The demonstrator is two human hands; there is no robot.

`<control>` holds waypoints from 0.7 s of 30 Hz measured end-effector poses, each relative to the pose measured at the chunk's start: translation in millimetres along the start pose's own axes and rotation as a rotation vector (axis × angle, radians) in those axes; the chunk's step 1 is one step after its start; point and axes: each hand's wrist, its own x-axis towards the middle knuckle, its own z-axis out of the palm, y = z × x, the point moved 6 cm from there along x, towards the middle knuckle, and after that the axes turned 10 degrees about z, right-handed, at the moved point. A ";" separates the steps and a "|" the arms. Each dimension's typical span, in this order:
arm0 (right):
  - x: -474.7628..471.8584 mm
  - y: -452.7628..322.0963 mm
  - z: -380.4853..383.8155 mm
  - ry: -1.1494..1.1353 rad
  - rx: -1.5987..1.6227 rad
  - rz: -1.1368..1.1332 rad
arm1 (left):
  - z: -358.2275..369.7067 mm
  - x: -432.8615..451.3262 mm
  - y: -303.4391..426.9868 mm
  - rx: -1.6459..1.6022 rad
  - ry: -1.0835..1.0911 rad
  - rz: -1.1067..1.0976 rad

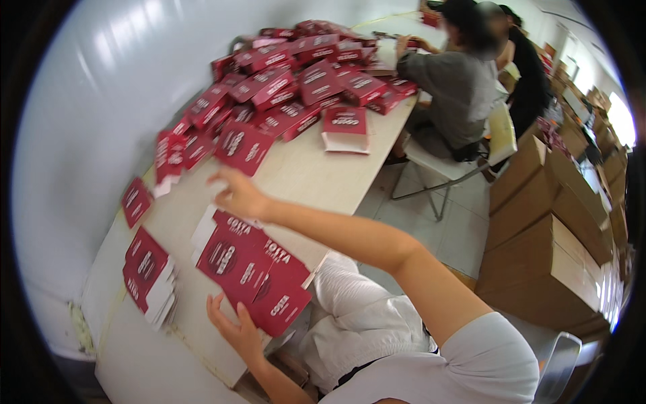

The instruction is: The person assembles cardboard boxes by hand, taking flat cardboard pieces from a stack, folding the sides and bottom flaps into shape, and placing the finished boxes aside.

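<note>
A flat, unfolded red cardboard carton with white flaps lies in front of me at the table's edge. It bears pale writing. My right hand is above its far end, fingers apart and nothing in them. Beside the carton's near left side is my left hand, fingers spread and empty; whether a fingertip touches the cardboard is hard to tell. To the left lies a stack of flat red cartons with white edges showing. A red carton lies just beyond my right hand.
A big heap of red boxes covers the far part of the pale table. One red box has its white end towards me. A seated person works at the far end. Brown cardboard boxes stand on the right.
</note>
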 end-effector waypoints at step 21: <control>-144.2 43.6 2.1 0.101 -0.453 -0.100 | 33.7 1.3 9.8 -0.110 -0.136 -0.053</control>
